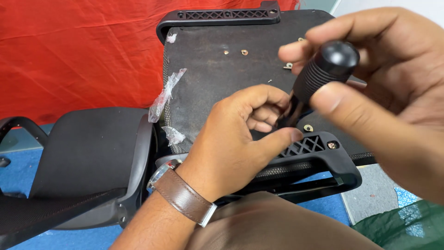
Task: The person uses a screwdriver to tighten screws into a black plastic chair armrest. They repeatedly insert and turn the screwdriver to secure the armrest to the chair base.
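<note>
Two hands are raised over an upturned black chair seat point(208, 69). A black ribbed screwdriver handle point(323, 69) is gripped by the right hand point(393, 92) at two o'clock, while its shaft is pinched by the curled fingers of the left hand point(231, 143), at centre.

Looks to me like a makeshift furniture assembly or repair spot, floor-level. I see an upturned chair seat base point(217, 74) with screw holes at 12 o'clock, a black mesh chair back point(88, 157) at 8 o'clock, red cloth backdrop point(78, 51) at 10 o'clock, blue floor mat point(21, 171) at 9 o'clock, green tarp point(407, 227) at 4 o'clock.
</note>
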